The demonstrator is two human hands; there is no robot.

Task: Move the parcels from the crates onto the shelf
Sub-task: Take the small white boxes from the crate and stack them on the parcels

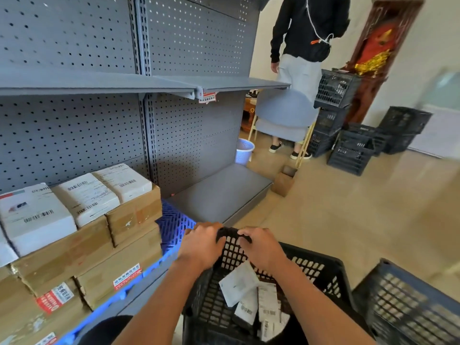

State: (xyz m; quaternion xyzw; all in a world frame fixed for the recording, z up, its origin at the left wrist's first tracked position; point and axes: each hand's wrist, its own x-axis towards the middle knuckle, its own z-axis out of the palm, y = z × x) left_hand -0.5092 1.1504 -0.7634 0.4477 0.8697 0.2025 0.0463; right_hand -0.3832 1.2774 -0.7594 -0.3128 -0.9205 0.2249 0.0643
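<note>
Both hands on the far rim of the black perforated plastic crate [311, 270], near centre. My left hand [202, 245] and right hand [261, 246] sit side by side, fingers curled over the rim's edge and gripping it; neither holds a parcel.

Inside the crate: several flat white and grey mailer parcels [251, 295], lying loosely overlapped. The top one is tilted, its long axis running from near left to far right. Barcodes show on their labels; the text is too small to read.

The grey metal pegboard shelf unit [174, 83] stands on the left. Its low right bay [219, 192] is bare grey board. The low left bay holds brown cardboard boxes [87, 257] with red-and-white stickers, characters illegible, and three white parcels [82, 195] on top, long axes running near to far, barcode labels up. A blue slatted plastic panel [174, 225] sits just beside the boxes.

Floor is beige tile. A second dark crate [410, 307] near right. Far right: stacked black crates [348, 135]. A person in a black top [306, 28] stands far off, back turned, beside a blue-grey chair [283, 113] and a white mesh bin [244, 150].
</note>
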